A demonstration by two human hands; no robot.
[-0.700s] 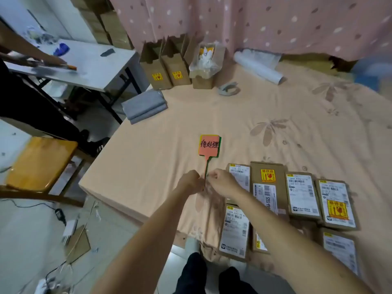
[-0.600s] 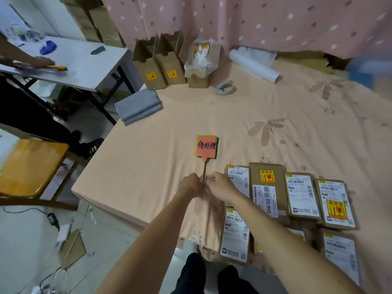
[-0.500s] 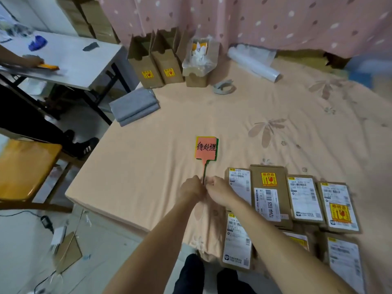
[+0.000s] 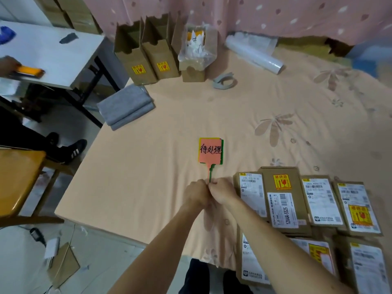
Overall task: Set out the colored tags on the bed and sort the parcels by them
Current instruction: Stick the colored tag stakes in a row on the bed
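Note:
A small stack of colored tags is held over the peach bed: a red one with black handwriting on top, yellow and green edges showing behind it. Their thin stems run down into my two hands. My left hand and my right hand are pinched together on the stems, touching each other. To the right, several flat cardboard parcels with white shipping labels lie in two rows along the bed's near edge; some carry yellow fragile stickers.
At the bed's far side stand open cardboard boxes, a plastic-wrapped box, a film roll and a tape roll. Folded grey cloth lies at the left corner. Left of the bed are a white table, another person's hand and an orange chair.
My hands stay pinched on the tag stems. The view has tilted down slightly, so the tags and the parcels sit a little lower in the frame.

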